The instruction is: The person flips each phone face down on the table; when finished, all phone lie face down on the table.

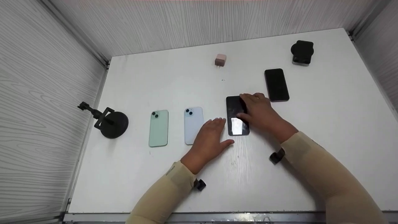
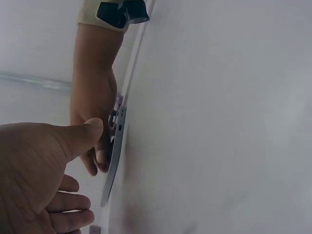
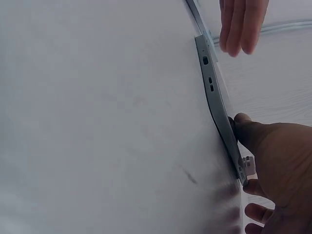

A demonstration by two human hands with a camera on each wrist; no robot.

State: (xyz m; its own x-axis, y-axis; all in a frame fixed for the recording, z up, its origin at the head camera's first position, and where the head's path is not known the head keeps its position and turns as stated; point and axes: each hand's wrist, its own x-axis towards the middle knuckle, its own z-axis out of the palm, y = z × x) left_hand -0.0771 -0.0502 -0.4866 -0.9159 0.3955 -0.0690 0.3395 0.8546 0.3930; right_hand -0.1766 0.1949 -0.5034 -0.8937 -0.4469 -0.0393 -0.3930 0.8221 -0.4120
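A smartphone [image 1: 233,107] with a dark, shiny face up lies on the white table in front of me. My right hand [image 1: 259,110] grips it from the right, thumb on the face and index finger at the far right corner. In the right wrist view, the phone's long edge [image 3: 217,105] with its buttons shows beside my thumb. My left hand [image 1: 210,137] is held with fingers extended, fingertips close to that phone's left edge. It partly covers a light blue phone [image 1: 190,127], which lies back up. Left of that lies a mint green phone [image 1: 158,129], also back up.
A black phone [image 1: 276,84] lies beyond my right hand. Further back are a black stand-like device [image 1: 302,52] and a pink charger plug [image 1: 220,59]. At the left, a black round-based holder [image 1: 114,125] stands on the table [image 1: 133,180]. Panels wall the back and sides.
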